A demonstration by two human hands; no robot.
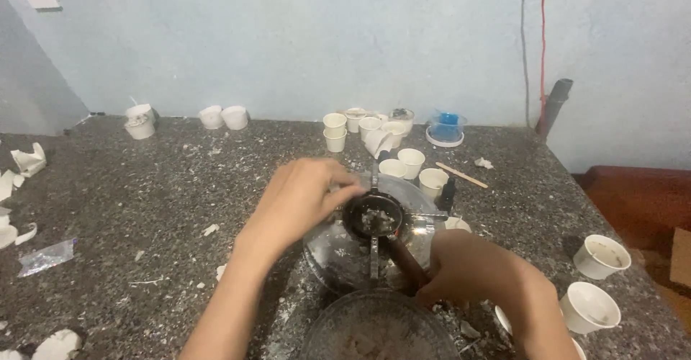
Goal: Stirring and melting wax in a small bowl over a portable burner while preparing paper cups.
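Nearest the camera, a clear bowl point(379, 329) with pale crumbs inside is seen at the lower edge, set on the speckled tabletop point(144, 209).

At the far left, torn white scraps point(29, 160) and a bit of clear foil point(46, 257) are scattered. Two groups of white cups point(139, 124) and point(224, 117) are placed along the wall.

The left hand point(302, 198) is stretched in from below, its grip pinched narrowly at the left rim of a small dark strainer point(373, 214); what is held between the fingers cannot be told. White bits are held in the strainer, which is rested on a metal cross-piece over a clear round dish point(324, 248), just beyond the bowl. A brown handle point(407, 262) is run from the strainer down to the right hand point(471, 268), whose grip is closed around it.

Behind the strainer, a cluster of cups point(374, 135) is gathered, with a blue-lidded dish point(445, 128) and a wooden stick point(461, 175) beside it. At the far right, two cups point(597, 279) are stood near the tabletop's edge, and a grey pipe point(553, 106) is leaned at the wall.
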